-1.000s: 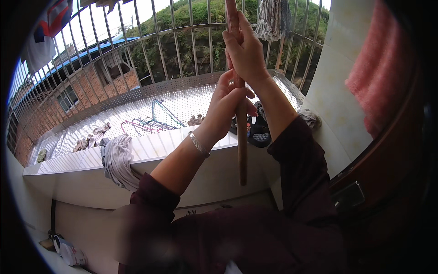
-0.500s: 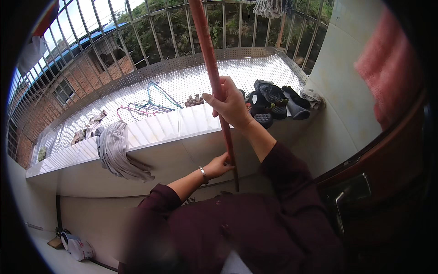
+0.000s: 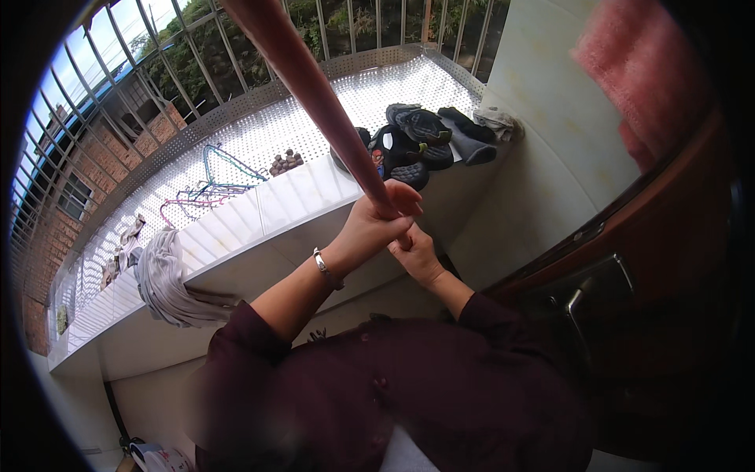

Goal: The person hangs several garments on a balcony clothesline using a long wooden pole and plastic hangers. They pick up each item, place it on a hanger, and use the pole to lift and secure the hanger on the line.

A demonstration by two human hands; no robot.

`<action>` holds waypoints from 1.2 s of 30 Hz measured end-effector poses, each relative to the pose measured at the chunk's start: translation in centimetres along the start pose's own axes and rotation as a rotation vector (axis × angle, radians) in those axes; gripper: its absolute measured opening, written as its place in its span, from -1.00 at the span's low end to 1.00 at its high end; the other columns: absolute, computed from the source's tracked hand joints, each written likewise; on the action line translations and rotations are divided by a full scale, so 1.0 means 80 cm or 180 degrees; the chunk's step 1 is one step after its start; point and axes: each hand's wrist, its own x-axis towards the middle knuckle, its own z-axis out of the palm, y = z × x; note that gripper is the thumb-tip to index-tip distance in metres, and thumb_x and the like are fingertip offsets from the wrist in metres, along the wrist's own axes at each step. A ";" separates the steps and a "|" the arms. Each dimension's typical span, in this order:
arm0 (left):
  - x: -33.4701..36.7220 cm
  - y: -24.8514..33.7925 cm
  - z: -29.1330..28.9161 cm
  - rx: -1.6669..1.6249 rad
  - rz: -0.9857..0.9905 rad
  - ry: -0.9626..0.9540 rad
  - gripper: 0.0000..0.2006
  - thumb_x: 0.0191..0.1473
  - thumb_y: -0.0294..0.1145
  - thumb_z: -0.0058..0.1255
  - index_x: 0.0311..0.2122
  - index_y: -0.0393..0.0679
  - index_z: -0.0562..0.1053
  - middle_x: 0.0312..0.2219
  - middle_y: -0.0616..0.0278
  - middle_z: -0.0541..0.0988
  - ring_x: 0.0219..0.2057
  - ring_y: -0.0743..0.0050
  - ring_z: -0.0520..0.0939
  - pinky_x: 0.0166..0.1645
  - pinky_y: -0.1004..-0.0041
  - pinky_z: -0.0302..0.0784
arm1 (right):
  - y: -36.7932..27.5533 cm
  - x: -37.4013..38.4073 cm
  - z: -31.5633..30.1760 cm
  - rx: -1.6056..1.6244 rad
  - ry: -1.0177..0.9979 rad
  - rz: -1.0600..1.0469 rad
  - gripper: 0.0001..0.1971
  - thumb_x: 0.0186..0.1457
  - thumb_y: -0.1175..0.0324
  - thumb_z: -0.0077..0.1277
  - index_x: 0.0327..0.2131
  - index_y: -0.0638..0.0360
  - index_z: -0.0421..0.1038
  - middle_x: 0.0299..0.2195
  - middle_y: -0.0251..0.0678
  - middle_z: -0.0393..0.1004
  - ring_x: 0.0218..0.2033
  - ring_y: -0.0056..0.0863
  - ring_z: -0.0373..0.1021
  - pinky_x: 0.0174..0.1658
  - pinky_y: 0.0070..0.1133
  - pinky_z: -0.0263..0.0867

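Head view: a reddish pole (image 3: 317, 102) is seen slanted from the top edge down across the white ledge (image 3: 291, 198). It is loosely encircled by the left hand (image 3: 366, 234), fingertips partly uncurled; lower down, it is gripped by the right hand's (image 3: 419, 258) folded fingers.

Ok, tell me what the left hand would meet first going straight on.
Probably the nearest dark shoe, ahead and to the right; depth is unclear, so the left hand might pass above it.
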 end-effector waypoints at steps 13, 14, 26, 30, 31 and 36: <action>0.031 -0.067 0.049 0.1402 0.0314 0.0457 -0.63 0.00 -0.38 0.22 -0.10 -0.18 0.35 -0.36 0.29 0.47 -0.33 0.60 0.53 -0.20 0.54 0.50 | 0.060 -0.027 -0.034 -0.0916 0.0283 -0.0334 -0.65 -0.06 0.51 0.12 -0.15 0.17 0.33 -0.44 -0.16 0.42 -0.41 -0.20 0.44 -0.33 -0.41 0.38; 0.030 -0.067 0.050 0.1102 0.0142 0.0429 -0.63 0.01 -0.39 0.20 -0.10 -0.19 0.35 -0.36 0.29 0.47 -0.34 0.60 0.54 -0.21 0.55 0.51 | 0.056 -0.033 -0.032 -0.0914 0.0286 -0.0206 -0.66 -0.08 0.52 0.11 -0.16 0.18 0.32 -0.45 -0.15 0.40 -0.42 -0.17 0.42 -0.34 -0.39 0.37; 0.025 -0.046 0.042 0.1057 0.0022 0.0370 -0.53 0.11 -0.47 0.03 0.13 -0.08 0.25 -0.08 0.17 0.46 0.01 0.46 0.45 -0.07 0.47 0.49 | 0.075 0.014 -0.058 -0.1094 0.0851 0.0578 -0.68 -0.04 0.40 0.16 -0.27 0.17 0.21 -0.41 -0.11 0.39 -0.37 -0.09 0.39 -0.29 -0.32 0.31; 0.008 -0.056 0.028 0.1161 -0.0125 0.0698 -0.57 0.11 -0.49 0.01 0.11 -0.10 0.28 -0.10 0.17 0.47 -0.04 0.48 0.47 -0.07 0.49 0.49 | 0.116 0.050 -0.080 -0.1366 0.0994 0.0732 -0.68 -0.02 0.46 0.10 -0.20 0.22 0.20 -0.31 -0.06 0.35 -0.27 -0.03 0.35 -0.20 -0.27 0.27; 0.000 -0.059 0.017 0.1150 -0.0156 0.0817 -0.58 0.11 -0.49 0.01 0.10 -0.11 0.29 -0.10 0.17 0.47 -0.05 0.49 0.47 -0.08 0.49 0.49 | 0.130 0.055 -0.084 -0.1398 0.1011 0.0736 -0.67 -0.03 0.47 0.10 -0.19 0.23 0.21 -0.29 -0.06 0.34 -0.24 -0.03 0.34 -0.17 -0.28 0.25; -0.036 -0.054 -0.026 0.1097 0.0136 0.1719 -0.69 0.12 -0.52 -0.04 0.00 -0.16 0.37 -0.19 0.21 0.52 -0.20 0.55 0.52 -0.20 0.56 0.50 | 0.159 0.058 -0.105 -0.1440 0.1023 0.0677 -0.49 -0.05 0.52 0.08 0.02 0.38 0.20 -0.11 0.05 0.29 -0.07 0.00 0.29 -0.01 -0.27 0.21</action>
